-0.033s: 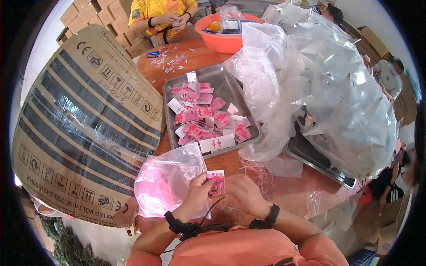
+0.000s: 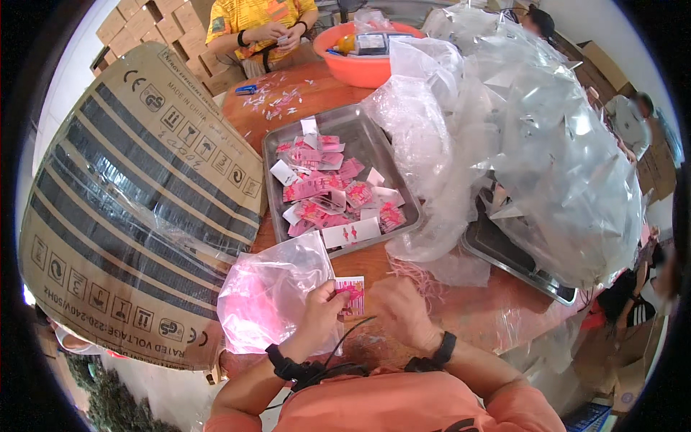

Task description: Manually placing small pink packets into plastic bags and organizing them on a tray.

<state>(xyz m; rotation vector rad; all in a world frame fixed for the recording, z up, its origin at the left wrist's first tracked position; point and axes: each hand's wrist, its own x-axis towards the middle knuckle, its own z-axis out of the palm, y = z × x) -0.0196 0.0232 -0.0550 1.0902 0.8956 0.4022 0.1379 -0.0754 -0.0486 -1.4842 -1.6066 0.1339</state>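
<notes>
Near the table edge, left hand [image 2: 322,311] pinching pink card [image 2: 350,294] beside clear bag [image 2: 273,291]; right hand [image 2: 400,311] curled just right, grip unclear

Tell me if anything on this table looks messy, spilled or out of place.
Small pink and white scraps lie scattered loose on the table beyond the metal tray, rather than in it. The cards in the tray are heaped unevenly, not stacked. Crumpled clear plastic bags spill over a second tray at the right.

pink-and-white label card [image 2: 350,295] in left hand [image 2: 322,315], pink cards [image 2: 331,189] in metal tray [image 2: 374,140], striped carton [image 2: 129,194] left
</notes>
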